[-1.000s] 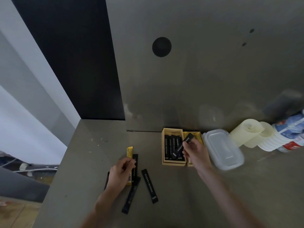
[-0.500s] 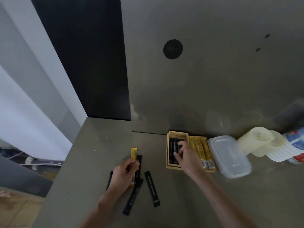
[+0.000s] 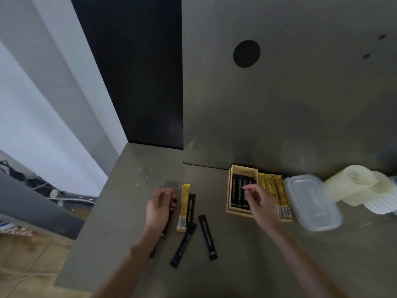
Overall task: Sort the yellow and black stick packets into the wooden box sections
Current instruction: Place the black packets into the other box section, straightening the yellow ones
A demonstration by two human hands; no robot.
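A wooden box (image 3: 243,168) stands at the back of the grey table. Its left section holds black stick packets (image 3: 238,191); its right section holds yellow ones (image 3: 271,186). My right hand (image 3: 258,201) hovers over the black section with loosely curled fingers and nothing in it. On the table to the left lie a yellow packet (image 3: 184,208) and three loose black packets (image 3: 208,236). My left hand (image 3: 160,208) is closed around another black packet (image 3: 153,252), which runs down under my wrist.
A clear lidded plastic container (image 3: 311,201) sits right against the box. A pale paper roll (image 3: 352,183) and a stack of white cups (image 3: 382,198) lie further right. The table's left edge (image 3: 86,222) drops to the floor.
My right hand put its black packet into the left section and has lifted off it. My left hand moved left off the yellow packet and closed on a black one.
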